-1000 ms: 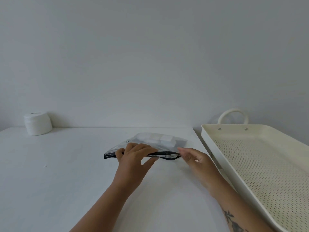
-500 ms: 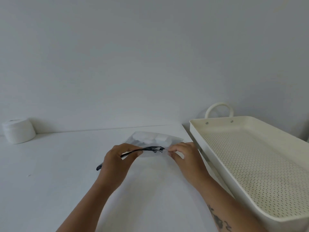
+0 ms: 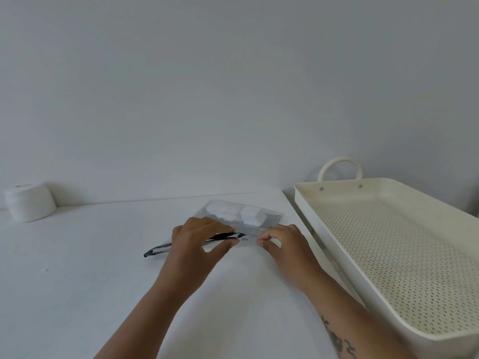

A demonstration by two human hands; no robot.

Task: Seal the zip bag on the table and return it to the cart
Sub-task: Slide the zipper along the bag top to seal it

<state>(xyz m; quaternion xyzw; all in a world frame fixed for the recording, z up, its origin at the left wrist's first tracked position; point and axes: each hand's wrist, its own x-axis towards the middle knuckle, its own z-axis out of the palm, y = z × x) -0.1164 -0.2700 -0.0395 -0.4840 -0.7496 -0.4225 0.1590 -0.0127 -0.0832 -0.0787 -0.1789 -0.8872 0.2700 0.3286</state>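
1. A white table (image 3: 77,294) and the cream perforated cart tray (image 3: 388,255) just to its right frame the scene. The tray is bare, so the return leg is judged not yet begun. Its raised rim stands between bag and landing spot, and a low carry could catch there.

2. The clear zip bag (image 3: 269,220) lies flat near the table's right edge, white pads visible at its far end. Bulky contents could trap air and push the seal open again.

3. The left hand (image 3: 193,244) pinches the dark zip strip (image 3: 158,251) between thumb and fingers. Part of the strip trails free to the left of that hand, and any section skipped would likely stay unsealed.

4. The right hand (image 3: 282,242) pinches the bag's near right corner as an anchor. If it slips, the film may bunch and the tracks misalign.

5. A white roll (image 3: 29,203) sits well apart at far left, posing little risk.
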